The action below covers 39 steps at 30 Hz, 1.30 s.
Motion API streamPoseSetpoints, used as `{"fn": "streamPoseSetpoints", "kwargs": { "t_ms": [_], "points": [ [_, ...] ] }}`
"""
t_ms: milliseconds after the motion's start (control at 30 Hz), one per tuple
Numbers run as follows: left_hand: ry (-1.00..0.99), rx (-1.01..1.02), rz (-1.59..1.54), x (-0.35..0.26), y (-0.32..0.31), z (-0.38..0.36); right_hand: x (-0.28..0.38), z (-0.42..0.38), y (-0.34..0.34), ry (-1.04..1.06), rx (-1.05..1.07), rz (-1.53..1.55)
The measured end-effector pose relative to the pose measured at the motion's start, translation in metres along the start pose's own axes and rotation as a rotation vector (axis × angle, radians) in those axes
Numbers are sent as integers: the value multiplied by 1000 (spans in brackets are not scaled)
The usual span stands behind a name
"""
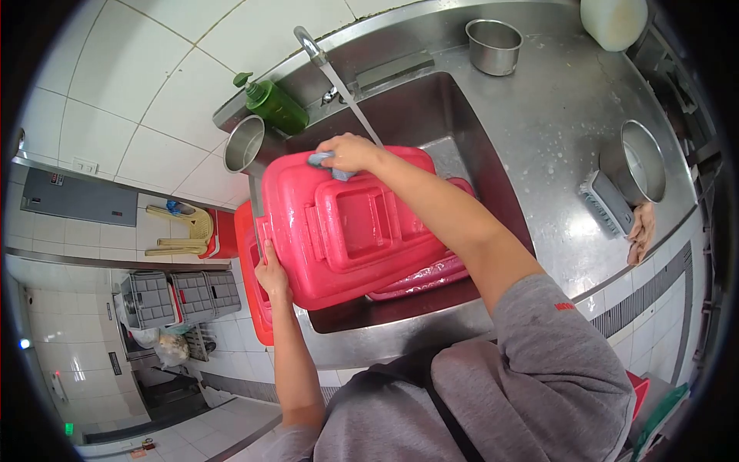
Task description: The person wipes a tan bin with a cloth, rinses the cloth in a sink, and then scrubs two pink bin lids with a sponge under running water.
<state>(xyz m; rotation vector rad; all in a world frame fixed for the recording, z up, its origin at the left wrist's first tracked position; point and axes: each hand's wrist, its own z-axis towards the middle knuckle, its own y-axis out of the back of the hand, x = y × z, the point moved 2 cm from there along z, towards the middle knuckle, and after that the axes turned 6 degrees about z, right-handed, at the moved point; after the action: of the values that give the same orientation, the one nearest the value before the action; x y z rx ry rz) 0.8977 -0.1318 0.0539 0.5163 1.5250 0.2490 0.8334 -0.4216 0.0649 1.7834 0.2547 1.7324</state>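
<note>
A wet pinkish-red plastic lid (289, 223), with a raised rectangular middle, is tilted over the sink (493, 177). My left hand (272, 276) grips its left edge, the thumb on top and the other fingers mostly hidden beneath. My right hand (352, 152) is closed on a grey-blue scrubbing cloth (343, 175) or sponge, pressed against the lid's top near the far edge. Water runs from the tap (309, 45) just beyond my right hand. Underneath lies another wet red plastic piece (431, 279) in the sink, partly covered by the lid.
A green pump bottle (279, 106) and a metal pot (246, 144) stand at the sink's far left corner. On the steel counter are a metal pot (494, 58), another pot (643, 165), a grey brush (604, 202) and a tan cloth (640, 231). A red tub (248, 269) stands left.
</note>
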Motion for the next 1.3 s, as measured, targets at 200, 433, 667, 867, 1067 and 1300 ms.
{"fn": "streamPoseSetpoints", "kwargs": {
  "t_ms": [200, 433, 667, 867, 1067, 1300],
  "points": [
    [21, -2, 20, 0, 1, 0, 15, -102, -55, 433, -711, -255],
    [-4, 24, 91, 8, 8, 1, -4, -121, -103, 584, -267, -315],
    [0, -18, -13, 12, 8, -7, -23, -113, -67, 531, -221, -328],
    [73, -39, -13, 24, 10, 0, -85, -164, -74, -58, -430, -158],
    [47, 50, 41, 40, 20, 4, -88, -143, -73, 250, -35, -599],
    [158, -40, -180, 33, 13, -12, -108, -148, -84, 65, -38, -654]
  ]
}}
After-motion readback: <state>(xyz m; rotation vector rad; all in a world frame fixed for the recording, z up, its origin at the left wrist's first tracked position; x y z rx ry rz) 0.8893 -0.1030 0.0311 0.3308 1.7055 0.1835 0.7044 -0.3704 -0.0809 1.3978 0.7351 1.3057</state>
